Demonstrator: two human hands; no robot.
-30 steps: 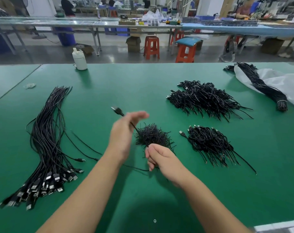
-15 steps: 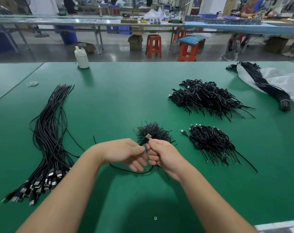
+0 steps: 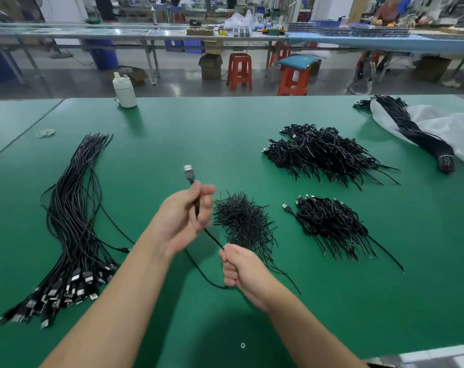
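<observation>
A: A workshop, long benches and red stools [image 3: 238, 71] behind, and up front a green table [image 3: 172, 134] covered in black wire. What's in hand?

B: One cable [image 3: 213, 238], lifted off the table between both hands. The left hand [image 3: 184, 216] has its fingers curled round it just under the USB plug [image 3: 189, 171], which pokes up past the knuckles. The right hand [image 3: 241, 269] is clenched in a fist round the cable lower down, and the slack loops under it to the table.

A: Why hold it like that?

B: My guess is to fold it into a short hank. The pile of twist ties [image 3: 241, 219] sits just beyond the hands, within reach for binding. Straight cables [image 3: 74, 208] wait on the left, and tied hanks [image 3: 329, 224] are heaped on the right, with a bigger heap [image 3: 323, 152] behind.

A: Any containers?

B: A white bag [image 3: 453, 128] at the far right, with a banded bundle [image 3: 416, 139] lying on it, partly out. A white bottle [image 3: 124, 91] at the far edge, capped, contents unseen. An open carton [image 3: 211, 66] on the floor; I cannot tell what it holds
</observation>
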